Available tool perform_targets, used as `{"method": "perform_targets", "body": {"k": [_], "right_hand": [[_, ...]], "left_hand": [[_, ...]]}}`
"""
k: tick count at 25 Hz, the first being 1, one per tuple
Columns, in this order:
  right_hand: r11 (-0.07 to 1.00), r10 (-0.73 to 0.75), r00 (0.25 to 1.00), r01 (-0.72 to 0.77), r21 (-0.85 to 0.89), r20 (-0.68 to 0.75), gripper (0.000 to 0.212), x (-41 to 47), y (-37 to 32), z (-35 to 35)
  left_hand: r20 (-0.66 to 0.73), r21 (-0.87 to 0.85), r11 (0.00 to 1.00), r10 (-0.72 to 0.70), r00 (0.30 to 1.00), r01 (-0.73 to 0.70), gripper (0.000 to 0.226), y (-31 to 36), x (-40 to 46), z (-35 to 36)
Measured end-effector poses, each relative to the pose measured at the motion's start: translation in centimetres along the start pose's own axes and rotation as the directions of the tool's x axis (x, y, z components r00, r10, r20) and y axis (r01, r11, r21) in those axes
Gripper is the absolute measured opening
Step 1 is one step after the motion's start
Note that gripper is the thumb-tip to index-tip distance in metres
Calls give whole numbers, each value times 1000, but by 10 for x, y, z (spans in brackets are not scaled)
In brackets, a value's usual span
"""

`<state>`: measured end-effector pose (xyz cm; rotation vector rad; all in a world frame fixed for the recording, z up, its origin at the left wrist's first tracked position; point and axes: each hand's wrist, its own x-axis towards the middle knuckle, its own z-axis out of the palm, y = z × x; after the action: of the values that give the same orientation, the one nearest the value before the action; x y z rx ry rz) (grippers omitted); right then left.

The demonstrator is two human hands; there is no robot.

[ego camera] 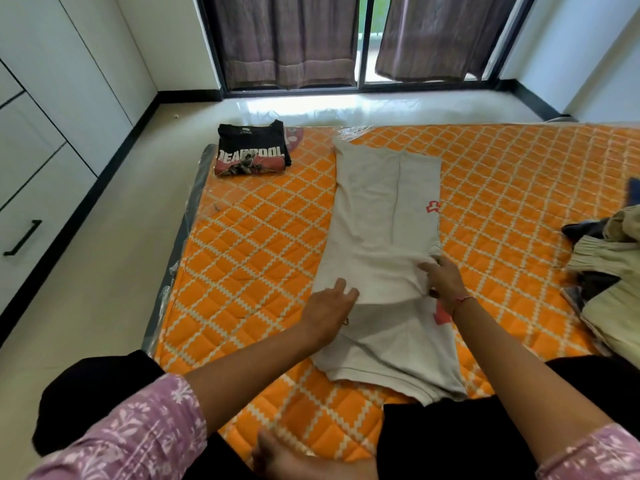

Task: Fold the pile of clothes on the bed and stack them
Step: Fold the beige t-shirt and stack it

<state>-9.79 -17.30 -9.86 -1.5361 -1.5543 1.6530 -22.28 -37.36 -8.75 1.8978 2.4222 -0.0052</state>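
A grey garment point(384, 244) lies lengthwise in the middle of the frame on the orange quilted bed point(263, 237). The left hand point(329, 311) rests flat on it, fingers straight and slightly apart; the right hand point(443, 277) pinches a fold at its right edge. A folded black T-shirt point(251, 150) sits upper left, and the unfolded pile point(609, 271) lies at the right edge.
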Motion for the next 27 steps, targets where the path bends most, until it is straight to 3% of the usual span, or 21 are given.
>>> {"method": "perform_targets", "body": {"k": [2, 3, 5, 6, 8, 10, 13, 15, 17, 19, 20, 21, 22, 23, 26, 27], "right_hand": [[970, -89, 994, 100, -221, 60, 66, -2, 24, -5], [934, -164, 980, 190, -303, 110, 72, -1, 34, -4], [875, -275, 961, 267, -404, 40, 56, 2, 36, -1], [905, -255, 966, 219, -364, -53, 44, 3, 30, 0], [992, -128, 983, 129, -3, -135, 33, 5, 21, -5], [926, -15, 987, 74, 371, -159, 31, 2, 17, -20], [757, 149, 969, 16, 653, -197, 32, -3, 31, -44], [711, 264, 954, -92, 697, -142, 28, -3, 45, -49], [700, 361, 930, -223, 679, -66, 19, -4, 50, -49], [702, 431, 902, -317, 637, -27, 3, -5, 41, -49], [707, 453, 892, -364, 606, 7, 7, -6, 34, -49], [715, 478, 878, -408, 568, 29, 12, -8, 27, -50], [729, 496, 868, -427, 536, 17, 11, -11, 19, -53], [745, 499, 865, -398, 535, -50, 5, -12, 17, -55], [767, 467, 851, -254, 589, -241, 31, -13, 24, -62], [771, 456, 850, -229, 594, -264, 35, -13, 27, -62]], "left_hand": [[179, 22, 1000, 15, 984, -19, 32, 24, 5, 11], [226, 44, 999, 19, 974, -30, 31, 31, 6, 14], [234, 51, 998, 30, 972, -43, 30, 34, 10, 14], [228, 53, 997, 40, 973, -53, 29, 33, 11, 11], [203, 36, 997, 65, 977, -74, 30, 28, 13, 3], [178, -67, 993, 105, 978, -94, 33, 29, 14, -6], [289, -253, 961, 180, 940, -107, 40, 44, 16, 0], [452, -282, 955, 216, 865, -91, 41, 55, 17, 8], [455, -307, 951, 178, 872, -34, 42, 59, 27, 14], [243, -325, 946, 86, 966, -3, 37, 57, 35, 13], [52, -261, 964, 59, 997, -43, 36, 53, 40, 20], [-112, -138, 988, 61, 992, -76, 40, 49, 46, 27], [-132, -57, 996, 64, 989, -72, 48, 46, 48, 32], [-98, -3, 998, 55, 994, -55, 58, 43, 50, 38], [281, -63, 998, 19, 959, -1, 80, 41, 50, 63], [308, -79, 997, 27, 951, -3, 84, 41, 50, 68]]}}
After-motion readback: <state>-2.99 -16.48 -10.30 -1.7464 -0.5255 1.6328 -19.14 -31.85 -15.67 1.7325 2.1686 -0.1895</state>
